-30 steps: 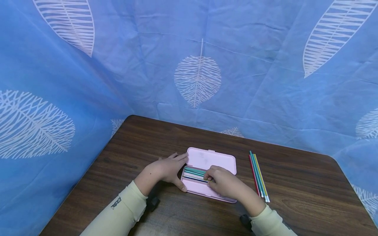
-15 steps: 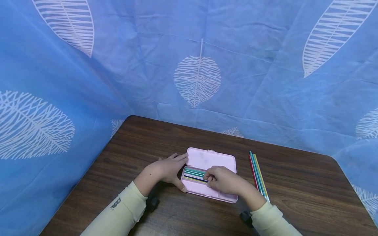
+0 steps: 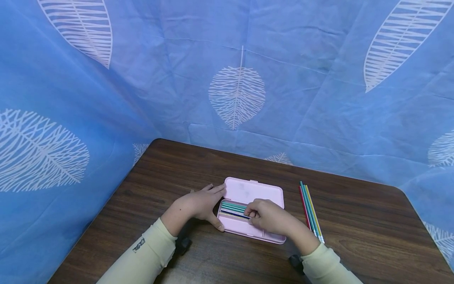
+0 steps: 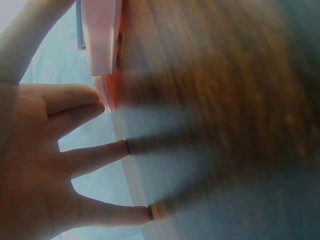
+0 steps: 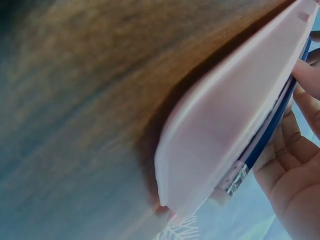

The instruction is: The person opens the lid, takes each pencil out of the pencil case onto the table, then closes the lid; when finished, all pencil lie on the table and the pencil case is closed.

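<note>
A pink pencil case [image 3: 253,191] lies with its lid laid back on the table. Green pencils [image 3: 232,207] rest inside it, toward the hinge. My left hand [image 3: 203,203] is spread at the case's left end, its thumb by the front corner and its fingers by the lid. In the left wrist view those fingers look straight. My right hand [image 3: 267,215] is over the case and pinches a dark blue pencil [image 5: 265,138] between thumb and fingers. This pencil runs along the case, its eraser end toward the right. The right hand hides part of the case's inside.
To the right of the case, a red pencil [image 3: 304,207], a green pencil [image 3: 309,207] and a yellow pencil [image 3: 313,209] lie side by side on the brown wooden table [image 3: 369,221]. A blue leaf-patterned cloth [image 3: 170,90] hangs behind the table and along its left side.
My right hand has shifted slightly over the case, still pinching the dark blue pencil. My left hand stays in place. The loose pencils have not moved.
</note>
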Tool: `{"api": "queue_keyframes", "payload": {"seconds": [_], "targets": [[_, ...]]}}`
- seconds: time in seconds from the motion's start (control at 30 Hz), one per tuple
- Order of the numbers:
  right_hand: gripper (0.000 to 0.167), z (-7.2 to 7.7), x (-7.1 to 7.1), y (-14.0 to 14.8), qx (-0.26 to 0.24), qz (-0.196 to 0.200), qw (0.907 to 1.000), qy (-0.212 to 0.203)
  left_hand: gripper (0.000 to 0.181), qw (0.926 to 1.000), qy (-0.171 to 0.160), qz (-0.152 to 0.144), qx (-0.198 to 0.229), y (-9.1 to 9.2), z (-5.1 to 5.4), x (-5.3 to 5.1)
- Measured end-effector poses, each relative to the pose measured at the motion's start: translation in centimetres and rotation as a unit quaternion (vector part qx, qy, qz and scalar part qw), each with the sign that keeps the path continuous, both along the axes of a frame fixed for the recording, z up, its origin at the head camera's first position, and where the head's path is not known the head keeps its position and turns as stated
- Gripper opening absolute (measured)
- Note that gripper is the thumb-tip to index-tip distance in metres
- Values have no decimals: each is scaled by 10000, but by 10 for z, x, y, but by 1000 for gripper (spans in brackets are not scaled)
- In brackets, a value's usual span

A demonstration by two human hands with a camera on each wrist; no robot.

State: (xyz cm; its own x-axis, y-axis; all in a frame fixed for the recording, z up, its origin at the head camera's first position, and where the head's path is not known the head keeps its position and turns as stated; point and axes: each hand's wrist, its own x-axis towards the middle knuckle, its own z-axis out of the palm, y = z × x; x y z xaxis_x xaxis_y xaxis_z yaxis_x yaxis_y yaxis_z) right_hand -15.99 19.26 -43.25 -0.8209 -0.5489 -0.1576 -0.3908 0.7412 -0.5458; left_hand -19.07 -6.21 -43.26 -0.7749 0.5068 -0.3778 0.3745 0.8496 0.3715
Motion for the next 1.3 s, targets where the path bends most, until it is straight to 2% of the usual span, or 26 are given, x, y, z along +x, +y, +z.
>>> {"api": "queue_keyframes", "payload": {"seconds": [0.43,0.67,0.8,1.07,1.3], "targets": [[10,9,-1,4,96,-125,9993,339,123,10000,38,-49,-35,0,0,0],[8,13,1,9,61,-373,9989,287,122,10000,-10,-40,-47,1,-1,0],[7,14,2,13,40,-605,9981,127,123,10000,-12,-42,-54,2,-1,0],[16,15,7,24,-1,-1109,9937,-189,123,10000,5,-76,-41,1,-1,-1],[26,16,10,47,29,-1564,9876,-104,124,10000,30,-60,-12,0,-2,-2]]}}
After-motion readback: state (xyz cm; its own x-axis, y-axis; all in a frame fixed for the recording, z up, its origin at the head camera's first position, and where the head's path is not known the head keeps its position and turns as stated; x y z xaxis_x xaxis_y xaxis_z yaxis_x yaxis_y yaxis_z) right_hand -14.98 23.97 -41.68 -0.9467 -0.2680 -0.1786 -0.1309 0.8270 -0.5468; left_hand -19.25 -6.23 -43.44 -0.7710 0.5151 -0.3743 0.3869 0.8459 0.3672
